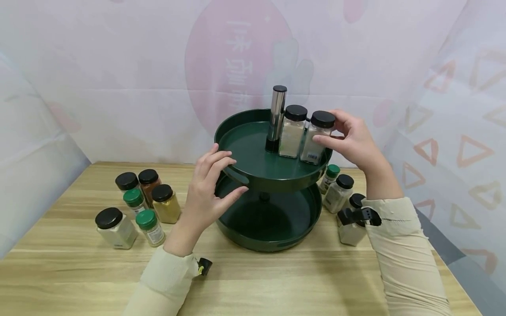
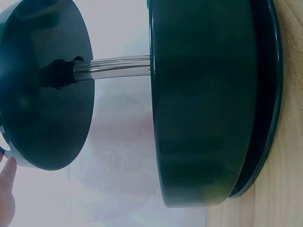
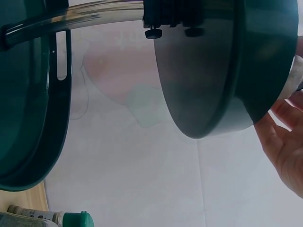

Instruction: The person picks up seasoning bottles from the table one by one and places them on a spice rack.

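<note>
Clock hours are read around the two-tier stand, six o'clock nearest the person. Foremost is the pale wood-grain table (image 1: 257, 285). At eight o'clock the left hand (image 1: 205, 184), fingers loose, lies at the rim beside the handle slot; whether it touches cannot be told. Six black- or green-lidded spice jars (image 1: 134, 197) stand at nine o'clock, more lidded jars (image 1: 337, 197) at three, partly hidden by the right wrist. Above the dark green round lower tray (image 1: 269, 245), the dark green round upper tray (image 1: 249, 151) carries the clear black-lidded square jar (image 1: 311, 145) at four o'clock, grasped by the right hand (image 1: 352, 142). A matching clear square jar (image 1: 291, 138) separates it from the shiny metal post (image 1: 278, 113)
</note>
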`<state>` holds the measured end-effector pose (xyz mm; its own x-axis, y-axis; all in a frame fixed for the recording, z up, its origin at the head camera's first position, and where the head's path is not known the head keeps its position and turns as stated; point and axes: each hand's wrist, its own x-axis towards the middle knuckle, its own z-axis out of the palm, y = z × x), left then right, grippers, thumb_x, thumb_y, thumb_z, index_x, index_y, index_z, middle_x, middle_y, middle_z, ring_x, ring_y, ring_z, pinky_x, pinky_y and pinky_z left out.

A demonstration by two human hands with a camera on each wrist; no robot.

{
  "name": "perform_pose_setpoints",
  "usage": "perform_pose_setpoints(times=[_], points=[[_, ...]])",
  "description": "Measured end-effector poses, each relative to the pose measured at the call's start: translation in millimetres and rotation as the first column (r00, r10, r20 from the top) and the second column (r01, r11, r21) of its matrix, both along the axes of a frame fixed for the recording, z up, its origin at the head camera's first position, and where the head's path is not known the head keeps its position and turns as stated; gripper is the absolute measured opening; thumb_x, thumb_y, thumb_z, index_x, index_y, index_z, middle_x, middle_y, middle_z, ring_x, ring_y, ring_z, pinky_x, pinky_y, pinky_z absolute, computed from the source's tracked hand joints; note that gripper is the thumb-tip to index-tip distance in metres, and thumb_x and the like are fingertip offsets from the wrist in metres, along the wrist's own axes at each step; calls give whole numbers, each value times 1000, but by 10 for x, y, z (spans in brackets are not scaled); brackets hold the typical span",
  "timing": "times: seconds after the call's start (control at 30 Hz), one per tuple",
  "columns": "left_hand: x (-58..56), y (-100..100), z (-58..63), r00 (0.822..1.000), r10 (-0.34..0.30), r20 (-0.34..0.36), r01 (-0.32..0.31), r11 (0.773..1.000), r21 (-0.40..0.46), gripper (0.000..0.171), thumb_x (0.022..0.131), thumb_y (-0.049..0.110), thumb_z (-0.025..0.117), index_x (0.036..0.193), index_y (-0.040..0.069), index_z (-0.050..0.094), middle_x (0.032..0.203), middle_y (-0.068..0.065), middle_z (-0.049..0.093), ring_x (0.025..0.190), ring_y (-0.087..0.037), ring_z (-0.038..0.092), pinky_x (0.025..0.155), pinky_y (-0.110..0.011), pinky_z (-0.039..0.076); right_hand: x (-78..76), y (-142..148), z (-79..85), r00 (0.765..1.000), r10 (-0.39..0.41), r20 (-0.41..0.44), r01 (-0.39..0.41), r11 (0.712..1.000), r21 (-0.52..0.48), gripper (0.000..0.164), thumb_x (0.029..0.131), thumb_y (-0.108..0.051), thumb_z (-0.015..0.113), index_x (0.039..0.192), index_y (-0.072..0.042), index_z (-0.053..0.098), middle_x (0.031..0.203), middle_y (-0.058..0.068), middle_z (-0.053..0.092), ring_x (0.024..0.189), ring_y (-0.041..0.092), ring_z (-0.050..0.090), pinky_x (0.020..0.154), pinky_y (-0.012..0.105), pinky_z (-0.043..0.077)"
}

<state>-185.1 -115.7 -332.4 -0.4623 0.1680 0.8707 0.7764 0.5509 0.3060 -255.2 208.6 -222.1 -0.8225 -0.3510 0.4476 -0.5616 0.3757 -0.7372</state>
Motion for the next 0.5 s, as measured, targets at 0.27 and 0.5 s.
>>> perform_pose_setpoints(times=[0.27, 0.5], points=[[-8, -4, -10, 1000, 0, -5, 0, 1000, 3, 60, 90, 54, 63, 123, 4, 59, 136, -15, 55, 143, -41, 37, 121, -46, 32, 3, 12, -1, 1000, 12, 11, -13, 999, 29, 46, 90, -8, 72, 133, -7, 58, 111, -10, 63, 99, 5, 64, 83, 15, 52], [-9, -5, -21, 1000, 6, -27, -6, 1000, 6, 60, 91, 53, 65, 122, 3, 59, 136, -17, 56, 142, -42, 37, 121, -46, 33, 55, 54, 40, 1000, 26, 1, -26, 999, 41, 52, 92, -6, 69, 140, -10, 51, 111, -12, 63, 97, 8, 63, 83, 13, 53]])
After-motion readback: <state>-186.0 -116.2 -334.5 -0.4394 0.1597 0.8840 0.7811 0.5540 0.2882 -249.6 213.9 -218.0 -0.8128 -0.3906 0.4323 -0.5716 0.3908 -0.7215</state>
